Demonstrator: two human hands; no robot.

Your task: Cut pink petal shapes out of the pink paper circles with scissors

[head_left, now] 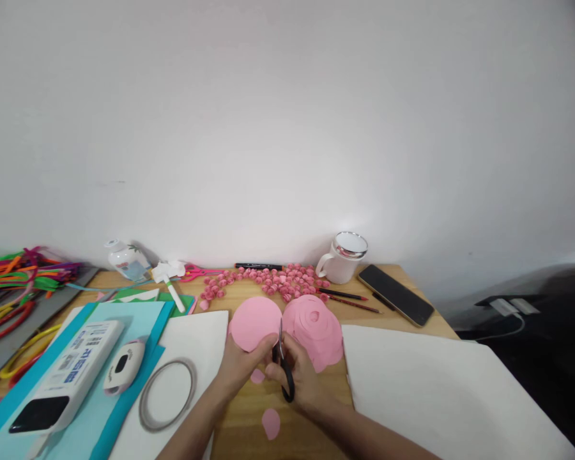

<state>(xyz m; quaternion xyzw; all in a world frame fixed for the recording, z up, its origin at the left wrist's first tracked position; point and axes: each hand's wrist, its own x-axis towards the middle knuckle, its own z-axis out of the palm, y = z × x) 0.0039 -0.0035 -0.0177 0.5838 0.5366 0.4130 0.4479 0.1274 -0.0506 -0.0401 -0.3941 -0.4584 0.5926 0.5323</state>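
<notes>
My left hand (pixel 242 367) pinches the lower edge of a pink paper circle (pixel 255 321) and holds it up over the wooden table (pixel 249 421). My right hand (pixel 301 377) grips black-handled scissors (pixel 282 367), whose blades point up into the circle's right edge. A pile of pink paper spirals and circles (pixel 316 329) lies just right of the hands. Two small pink offcuts (pixel 270 423) lie on the wood below the hands.
Several small rolled pink paper roses (pixel 268 281) lie near the wall, with a marker (pixel 259 266), pencils (pixel 347 297), a white mug (pixel 342 259) and a phone (pixel 395 294). White sheets (pixel 436 383) lie right and left. Blue paper (pixel 124 316), a tape ring (pixel 167 394) and coloured pipe cleaners (pixel 14 275) lie left.
</notes>
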